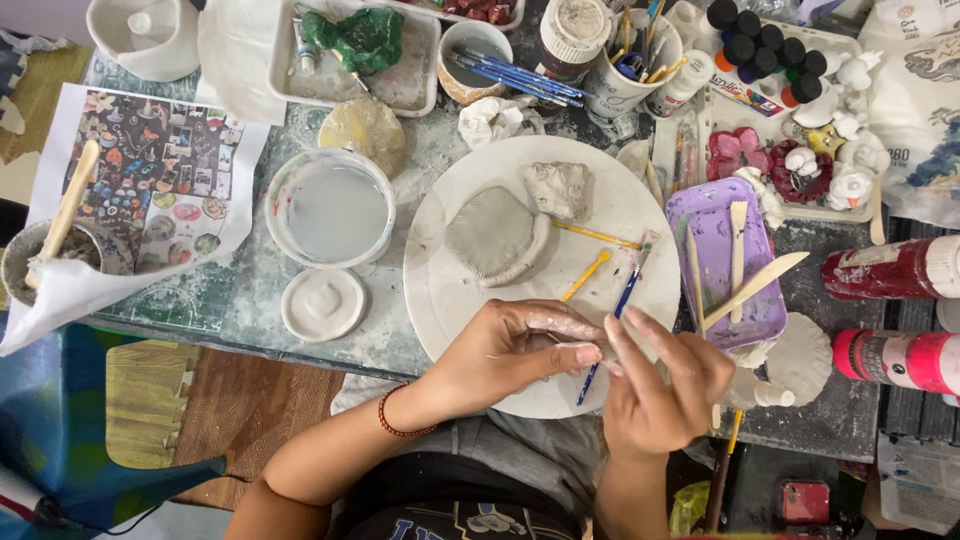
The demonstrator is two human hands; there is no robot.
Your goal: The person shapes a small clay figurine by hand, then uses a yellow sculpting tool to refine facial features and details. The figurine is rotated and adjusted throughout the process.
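Observation:
My left hand (505, 350) and my right hand (660, 385) meet over the near edge of a round white board (440, 290). Both are smeared with grey clay, and their fingertips pinch a small piece of clay (600, 352) between them. On the board lies a ribbed, shell-shaped clay slab (492, 237) with a rolled edge. A rough clay lump (560, 188) sits behind it. Thin brushes, one with a yellow handle (588, 274) and one with a blue handle (622, 300), lie on the board just beyond my fingers.
A bowl of cloudy water (330, 208) and a small white lid (322, 304) sit left of the board. A purple tray (715, 225) with wooden tools stands to the right, red and pink paint bottles (890, 268) beyond it. Cups of brushes, paint pots and trays crowd the back.

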